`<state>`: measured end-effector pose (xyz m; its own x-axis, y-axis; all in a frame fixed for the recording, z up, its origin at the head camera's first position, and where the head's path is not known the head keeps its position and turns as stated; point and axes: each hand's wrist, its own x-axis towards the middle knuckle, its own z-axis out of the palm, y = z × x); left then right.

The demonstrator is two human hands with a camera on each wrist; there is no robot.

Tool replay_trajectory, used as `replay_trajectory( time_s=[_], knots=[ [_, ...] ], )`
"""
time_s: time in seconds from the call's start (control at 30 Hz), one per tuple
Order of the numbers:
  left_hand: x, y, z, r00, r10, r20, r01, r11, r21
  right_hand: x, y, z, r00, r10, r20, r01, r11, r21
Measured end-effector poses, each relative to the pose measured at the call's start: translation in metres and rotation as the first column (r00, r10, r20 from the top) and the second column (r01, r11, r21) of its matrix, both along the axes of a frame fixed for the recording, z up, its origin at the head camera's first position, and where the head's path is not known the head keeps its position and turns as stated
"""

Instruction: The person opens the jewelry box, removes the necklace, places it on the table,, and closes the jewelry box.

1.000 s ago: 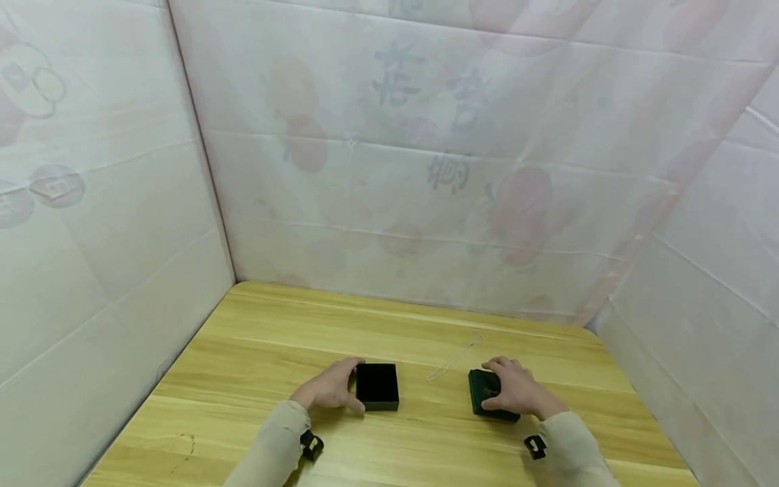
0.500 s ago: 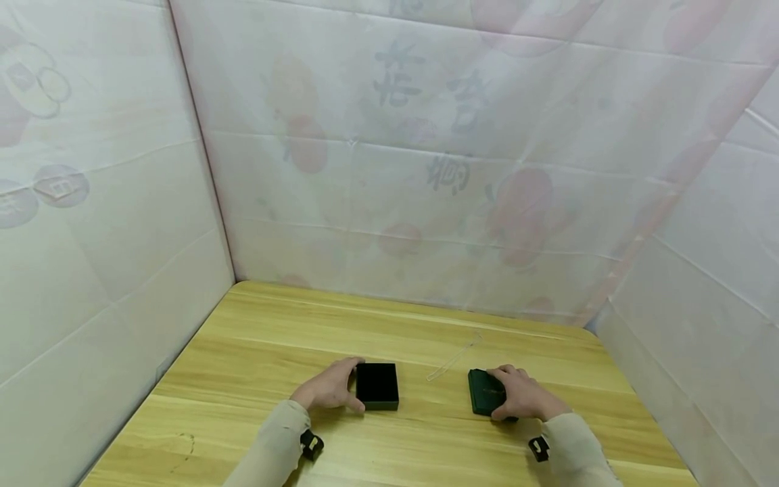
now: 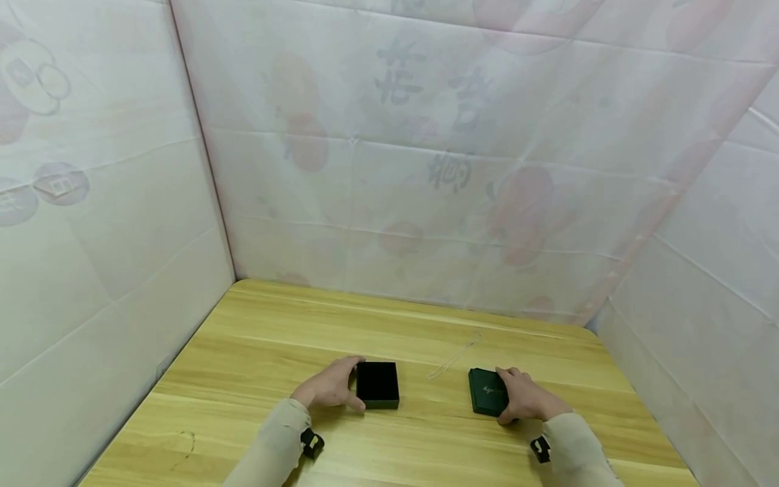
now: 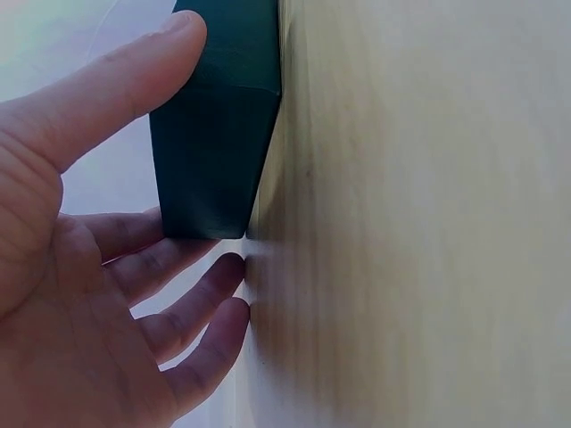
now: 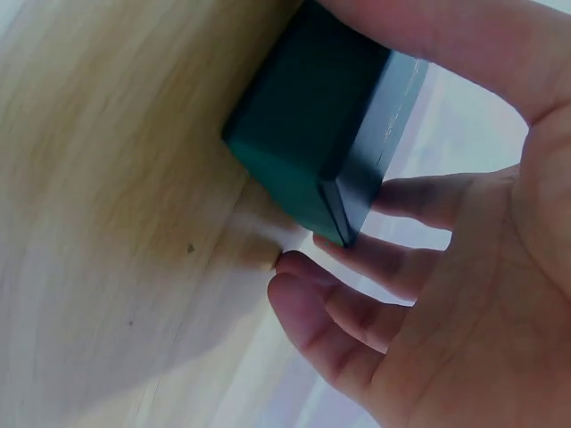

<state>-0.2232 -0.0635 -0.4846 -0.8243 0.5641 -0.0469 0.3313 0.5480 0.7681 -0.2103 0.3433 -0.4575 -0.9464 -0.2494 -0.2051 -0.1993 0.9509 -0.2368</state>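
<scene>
A small square dark green box (image 3: pixel 377 384) with a black inside sits on the wooden table, its top uncovered. My left hand (image 3: pixel 328 385) holds it from the left, thumb on the near side and forefinger at the far corner. The left wrist view shows the thumb (image 4: pixel 152 67) against the box's green wall. To the right lies a green box lid (image 3: pixel 487 391) with gold lettering on top. My right hand (image 3: pixel 527 396) grips its right part between thumb and fingers and covers that edge. Between the two lies a thin pale chain necklace (image 3: pixel 455 357).
Pale printed cloth walls (image 3: pixel 389 203) enclose the table (image 3: pixel 292 318) at the back and both sides. A dark curved mark (image 3: pixel 192 443) is on the table at the front left. Each wrist wears a small black strap device.
My right hand has drawn back to the right across the lid, baring its gold lettering. The left hand, the box and the necklace stay in place.
</scene>
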Motion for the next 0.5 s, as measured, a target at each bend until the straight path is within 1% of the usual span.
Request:
replay_trajectory(
  time_s=[0.2,0.5],
  knots=[
    [0.0000,0.0000,0.0003,1.000,0.009,0.002,-0.009,1.000,-0.002,-0.0009,0.0025,-0.0034,1.000,0.004,-0.002,-0.004,1.000,0.019],
    [-0.0010,0.0009,0.0006,1.000,0.015,-0.001,-0.015,1.000,-0.007,-0.0019,-0.0051,-0.0079,0.999,0.025,-0.034,-0.025,0.999,-0.024]
  ],
)
